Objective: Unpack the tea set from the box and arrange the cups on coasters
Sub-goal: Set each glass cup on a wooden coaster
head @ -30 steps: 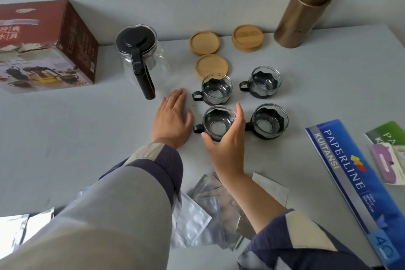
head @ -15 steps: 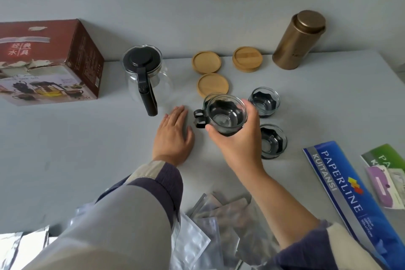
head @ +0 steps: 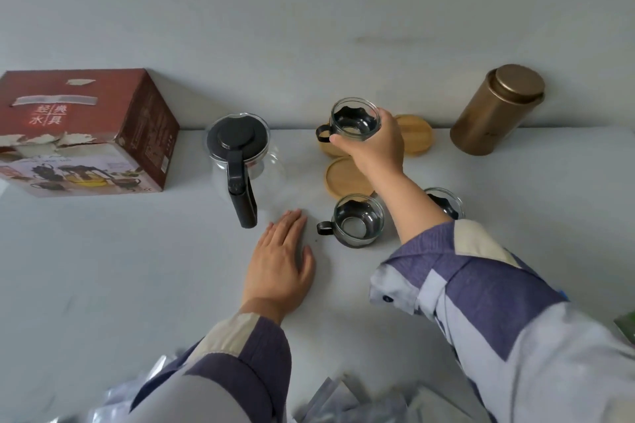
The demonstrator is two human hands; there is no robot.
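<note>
My right hand (head: 374, 148) grips a glass cup (head: 355, 118) with a black handle, held over the far left wooden coaster (head: 328, 148); whether it touches that coaster I cannot tell. A second coaster (head: 417, 134) lies to its right and a third (head: 345, 177) lies nearer me. Another glass cup (head: 357, 220) stands on the table just in front of the near coaster. Behind my right forearm a further cup (head: 446, 201) shows only in part. My left hand (head: 280, 263) rests flat on the table, fingers straight.
A glass teapot (head: 240, 161) with a black lid and handle stands left of the coasters. The red tea set box (head: 82, 132) sits at the far left, a bronze canister (head: 498, 110) at the back right. Silvery wrappers (head: 336, 402) lie along the near edge.
My right hand lifted the near left cup off the table and carried it away from me to the far left coaster. The camera tilted up. My left hand stayed flat.
</note>
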